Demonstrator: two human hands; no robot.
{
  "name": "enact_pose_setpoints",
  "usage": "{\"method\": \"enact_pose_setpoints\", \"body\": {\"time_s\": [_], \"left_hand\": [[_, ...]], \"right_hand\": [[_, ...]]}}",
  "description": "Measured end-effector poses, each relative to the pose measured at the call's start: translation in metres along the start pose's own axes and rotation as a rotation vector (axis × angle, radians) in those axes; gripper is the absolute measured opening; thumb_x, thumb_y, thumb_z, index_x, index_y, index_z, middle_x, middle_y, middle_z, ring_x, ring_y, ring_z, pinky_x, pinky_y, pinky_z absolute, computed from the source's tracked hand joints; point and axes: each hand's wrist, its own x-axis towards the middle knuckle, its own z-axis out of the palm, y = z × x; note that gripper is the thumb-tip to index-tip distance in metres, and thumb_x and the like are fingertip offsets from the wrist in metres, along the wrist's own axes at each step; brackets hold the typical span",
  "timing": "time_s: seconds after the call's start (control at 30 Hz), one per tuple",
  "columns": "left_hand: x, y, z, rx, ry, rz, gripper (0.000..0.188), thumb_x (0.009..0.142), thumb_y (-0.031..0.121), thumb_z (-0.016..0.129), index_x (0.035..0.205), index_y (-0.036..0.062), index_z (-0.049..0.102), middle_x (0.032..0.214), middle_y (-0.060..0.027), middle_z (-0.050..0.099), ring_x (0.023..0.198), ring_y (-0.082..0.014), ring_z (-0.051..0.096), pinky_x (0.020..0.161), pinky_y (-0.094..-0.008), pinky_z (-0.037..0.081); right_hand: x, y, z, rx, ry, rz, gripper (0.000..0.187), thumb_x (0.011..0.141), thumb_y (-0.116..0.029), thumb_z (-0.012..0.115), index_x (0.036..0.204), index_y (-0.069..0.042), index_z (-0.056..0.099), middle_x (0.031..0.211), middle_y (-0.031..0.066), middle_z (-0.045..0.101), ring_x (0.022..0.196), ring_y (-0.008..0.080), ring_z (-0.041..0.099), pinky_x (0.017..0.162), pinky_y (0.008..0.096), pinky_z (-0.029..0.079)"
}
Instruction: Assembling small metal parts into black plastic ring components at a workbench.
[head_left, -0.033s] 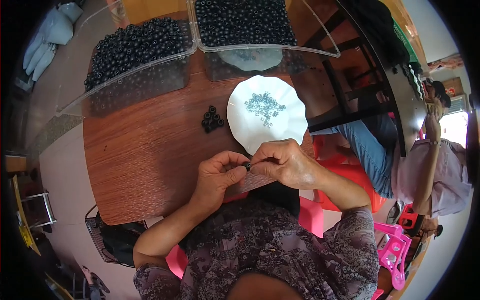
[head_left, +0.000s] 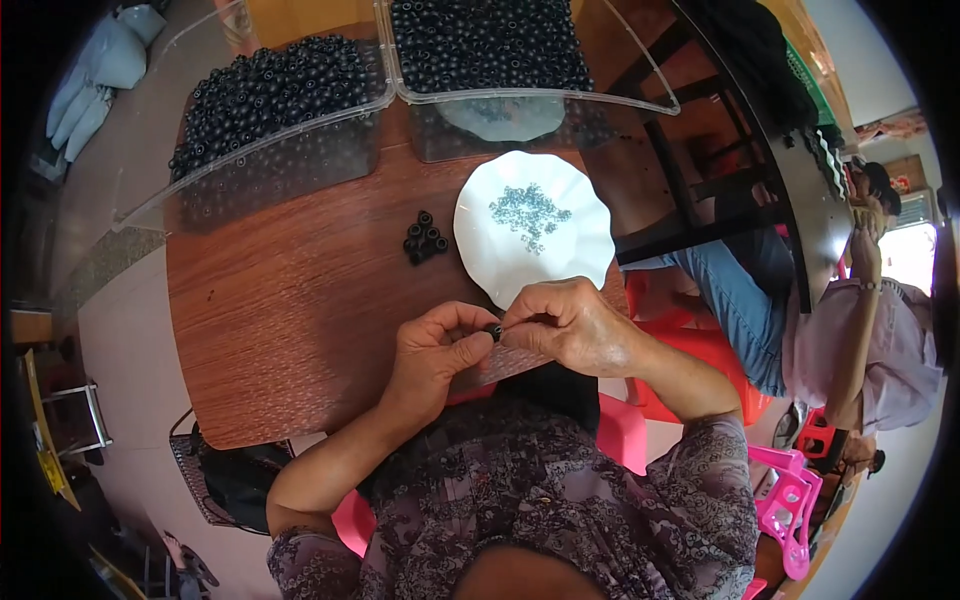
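Near the frame's middle, the left hand point(head_left: 430, 350) pinches a small black piece point(head_left: 494, 331). The right hand point(head_left: 580, 325) is just beside it; I cannot tell if it grips.

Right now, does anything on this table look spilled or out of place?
Nothing looks spilled: the small cluster of black pieces sits grouped beside the white plate. The one oddity is a tiny dark speck by itself on the left of the table, away from the cluster; it's too small to identify.
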Motion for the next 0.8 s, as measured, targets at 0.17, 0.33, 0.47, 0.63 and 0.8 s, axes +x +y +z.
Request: {"method": "enact_pose_setpoints", "body": {"time_s": [0.17,0.33,0.47,0.63,0.8], "left_hand": [[-0.001,-0.001,0.002,-0.019,-0.001,0.018,0.018,0.083,0.007,0.064,0.098,-0.0022,0.059,0.08,-0.0046,0.061,0.066,-0.0097,0.056,0.064,-0.0219,0.046],[-0.001,0.0,0.003,0.041,0.014,0.062,0.019,0.083,0.008,0.065,0.098,-0.0025,0.059,0.081,-0.0034,0.061,0.067,-0.0086,0.055,0.064,-0.0213,0.046],[0.0,-0.002,0.003,0.127,0.046,0.138,0.019,0.083,0.009,0.065,0.098,-0.0029,0.059,0.083,-0.0032,0.061,0.068,-0.0078,0.055,0.065,-0.0208,0.045],[0.005,-0.005,0.004,0.009,0.079,0.118,0.013,0.087,0.006,0.059,0.096,-0.0015,0.059,0.077,-0.0008,0.059,0.067,-0.0058,0.052,0.063,-0.0196,0.044],[0.011,-0.013,0.008,-0.14,0.146,0.097,0.014,0.087,0.006,0.058,0.098,-0.002,0.057,0.077,-0.0025,0.059,0.066,-0.0079,0.053,0.062,-0.0205,0.044]], "right_hand": [[0.0,0.0,-0.001,0.203,-0.089,0.163,0.011,0.078,-0.005,0.064,0.08,0.006,0.063,0.068,0.0077,0.063,0.064,0.0132,0.058,0.06,0.027,0.047],[0.008,0.001,-0.007,0.303,-0.184,0.313,0.01,0.079,-0.006,0.067,0.081,0.003,0.064,0.071,0.0032,0.061,0.061,0.0058,0.055,0.054,0.0189,0.044],[0.015,-0.001,-0.01,0.504,-0.199,0.535,0.011,0.078,-0.007,0.069,0.079,0.003,0.064,0.067,0.0041,0.061,0.054,0.0049,0.052,0.049,0.0169,0.042],[0.008,0.008,0.005,0.499,-0.03,0.352,0.009,0.081,-0.005,0.066,0.081,0.003,0.062,0.068,0.0055,0.062,0.058,0.0067,0.054,0.051,0.0174,0.042],[0.003,0.011,0.028,-0.044,0.345,-0.22,0.011,0.078,0.002,0.065,0.086,0.005,0.057,0.078,0.0091,0.061,0.066,0.0159,0.057,0.055,0.0283,0.046]]}}
